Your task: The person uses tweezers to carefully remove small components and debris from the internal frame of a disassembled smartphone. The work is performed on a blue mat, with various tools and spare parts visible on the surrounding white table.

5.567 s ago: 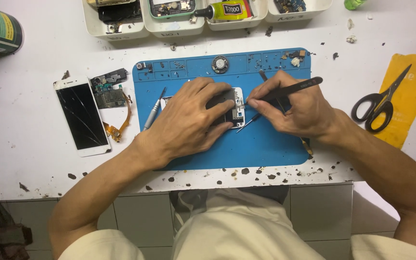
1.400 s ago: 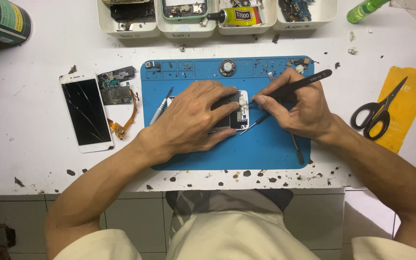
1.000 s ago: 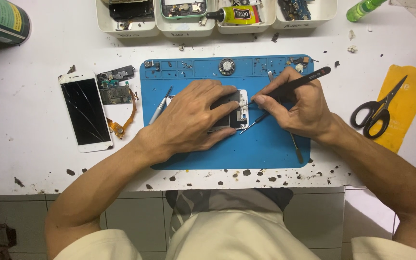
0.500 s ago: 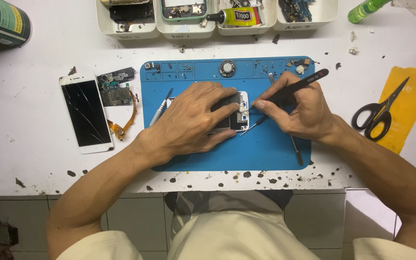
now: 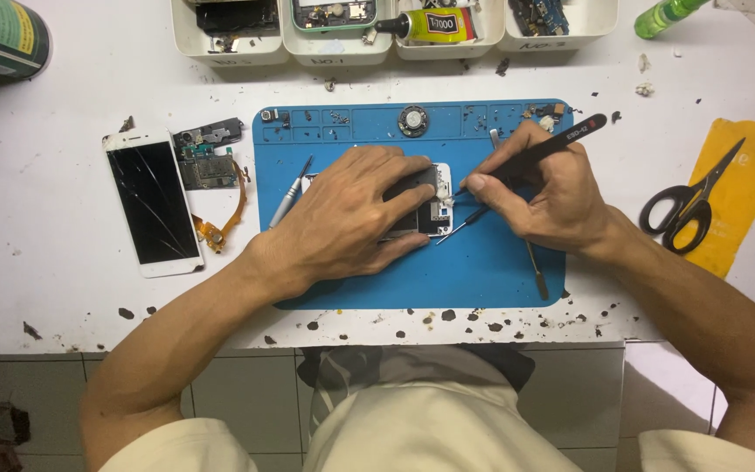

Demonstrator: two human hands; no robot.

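The left hand (image 5: 351, 214) is covering most of the opened phone (image 5: 434, 205), hiding its left part. The far edge is cutting off the white trays (image 5: 229, 48), the green can (image 5: 2, 35) and the green bottle (image 5: 670, 13). The tweezer tips (image 5: 458, 194) are appearing too small to resolve.

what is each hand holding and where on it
The right hand grips black tweezers at mid-shaft. The left hand presses flat on the opened phone, covering most of it.
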